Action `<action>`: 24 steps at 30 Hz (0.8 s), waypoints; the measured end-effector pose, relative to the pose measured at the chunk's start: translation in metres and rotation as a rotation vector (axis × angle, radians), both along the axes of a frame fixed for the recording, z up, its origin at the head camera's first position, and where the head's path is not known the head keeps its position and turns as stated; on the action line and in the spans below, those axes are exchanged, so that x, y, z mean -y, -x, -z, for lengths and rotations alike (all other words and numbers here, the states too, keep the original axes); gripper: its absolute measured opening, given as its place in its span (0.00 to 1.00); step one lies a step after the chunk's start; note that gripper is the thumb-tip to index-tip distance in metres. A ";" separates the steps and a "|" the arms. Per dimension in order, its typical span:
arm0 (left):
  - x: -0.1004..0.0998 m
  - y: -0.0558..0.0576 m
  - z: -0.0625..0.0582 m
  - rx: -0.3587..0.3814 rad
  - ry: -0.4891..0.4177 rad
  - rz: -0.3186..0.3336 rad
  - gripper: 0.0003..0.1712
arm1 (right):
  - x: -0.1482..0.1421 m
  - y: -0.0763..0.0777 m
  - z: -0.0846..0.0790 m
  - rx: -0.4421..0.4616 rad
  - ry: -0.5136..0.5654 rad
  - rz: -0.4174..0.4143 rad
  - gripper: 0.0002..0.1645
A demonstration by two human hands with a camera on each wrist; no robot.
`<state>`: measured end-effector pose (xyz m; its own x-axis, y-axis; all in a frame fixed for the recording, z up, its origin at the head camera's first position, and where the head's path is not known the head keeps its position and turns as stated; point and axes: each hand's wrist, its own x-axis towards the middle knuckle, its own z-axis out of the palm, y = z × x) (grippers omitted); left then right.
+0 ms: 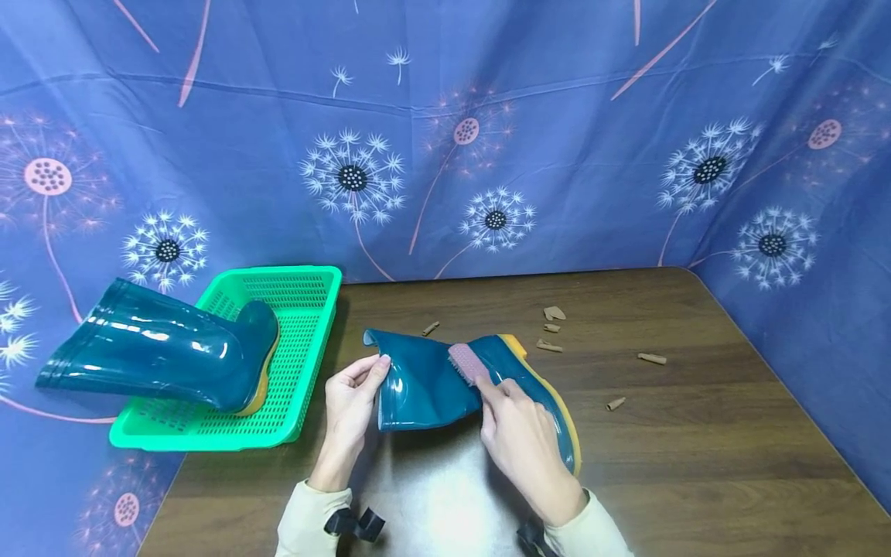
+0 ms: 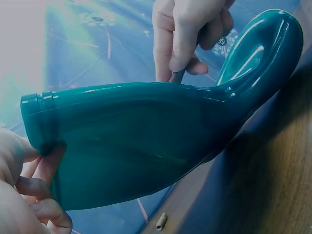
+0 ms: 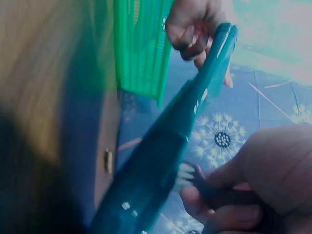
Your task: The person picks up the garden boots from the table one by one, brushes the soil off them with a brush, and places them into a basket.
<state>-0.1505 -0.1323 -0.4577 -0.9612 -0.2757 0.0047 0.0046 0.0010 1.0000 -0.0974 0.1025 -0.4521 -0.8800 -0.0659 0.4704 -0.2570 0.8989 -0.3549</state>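
A glossy teal rubber boot (image 1: 426, 391) with a yellow sole lies on its side over the table, its toe toward the lower right. My left hand (image 1: 353, 402) pinches the rim of its shaft between thumb and fingers. In my right hand (image 1: 525, 429) is a pink scrub brush (image 1: 468, 362), gripped by the handle, its head against the shaft near the ankle. The right wrist view shows pale bristles (image 3: 185, 173) facing the boot. A second teal boot (image 1: 160, 348) lies on its side in a green plastic basket (image 1: 306, 340) at left, its shaft sticking out past the rim.
Several small brown curled scraps lie on the wooden table (image 1: 724, 433), among them one scrap (image 1: 652, 359) at right and another scrap (image 1: 431, 329) behind the boot's shaft. A blue dandelion-print cloth (image 1: 578, 155) hangs behind and beside the table.
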 end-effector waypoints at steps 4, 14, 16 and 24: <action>-0.001 0.000 0.000 -0.002 -0.004 0.004 0.19 | -0.001 -0.003 0.003 0.062 -0.020 -0.004 0.18; 0.001 -0.002 -0.008 -0.011 0.052 0.002 0.19 | -0.030 -0.004 -0.005 0.057 0.011 0.131 0.19; 0.001 -0.002 -0.011 -0.024 0.065 0.004 0.19 | -0.038 -0.003 -0.006 0.049 0.046 0.129 0.19; 0.001 0.001 -0.035 -0.079 0.126 0.041 0.17 | -0.071 0.014 0.003 0.052 0.279 0.127 0.20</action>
<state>-0.1517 -0.1336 -0.4226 -0.9670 -0.2283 0.1129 0.0861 0.1242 0.9885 -0.1115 0.1734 -0.4553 -0.8965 0.1711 0.4088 -0.1241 0.7886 -0.6022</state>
